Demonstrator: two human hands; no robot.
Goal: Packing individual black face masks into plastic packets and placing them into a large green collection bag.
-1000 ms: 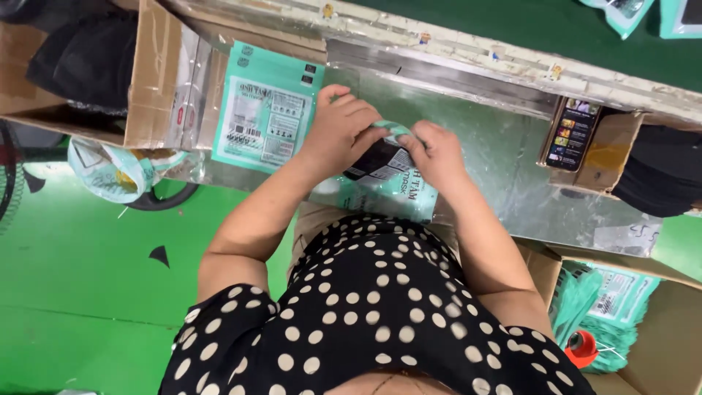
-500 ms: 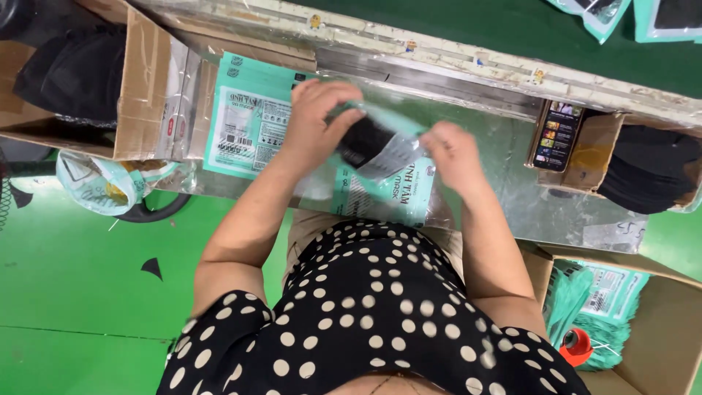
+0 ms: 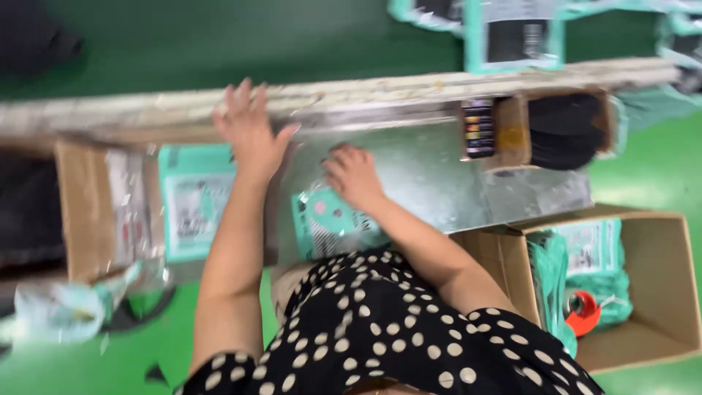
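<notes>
We see a black dress point(image 3: 395, 322) scattered with white polka dots. The floor point(image 3: 643, 161) is a flat bright green, and the surface beyond the bench — darker green point(image 3: 219, 44). The bench top point(image 3: 431, 175) is dull silver-grey metal. Under the right hand point(image 3: 355, 175) lies a mint-teal packet point(image 3: 329, 227) with a white and black printed panel; a second teal packet point(image 3: 194, 201) carries a pale label, though the blur hides its pattern. The cardboard boxes are plain brown — the one at right point(image 3: 651, 292) holds teal bags point(image 3: 585, 271) and something red-orange point(image 3: 583, 313), perhaps a tape roll. Black goods point(image 3: 567, 132) fill another box.
</notes>
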